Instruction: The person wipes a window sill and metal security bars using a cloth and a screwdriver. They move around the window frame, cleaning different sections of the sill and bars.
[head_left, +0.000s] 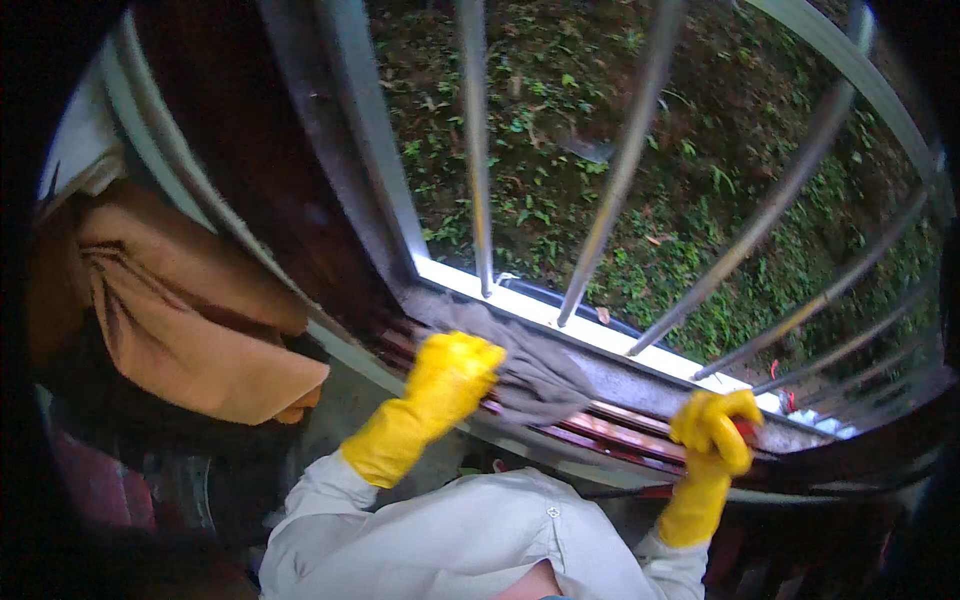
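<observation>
A crumpled grey cloth (536, 367) lies across the window sill and the dark red window track (600, 439). My left hand (454, 375), in a yellow rubber glove, is closed on the cloth's near left part. Farther right, my right hand (716, 431), gloved the same way, is curled at the right part of the track by the dark frame. A small red thing shows between its fingers; what it is cannot be made out. The cloth lies to the left of my right hand, apart from it.
Upright metal bars (615, 180) stand in a white bottom rail (517, 304) beyond the sill. Past them rises a slope with green plants (525, 150). A dark window frame (300, 195) borders the left side. Orange-brown fabric (202, 352) hangs or lies at the left.
</observation>
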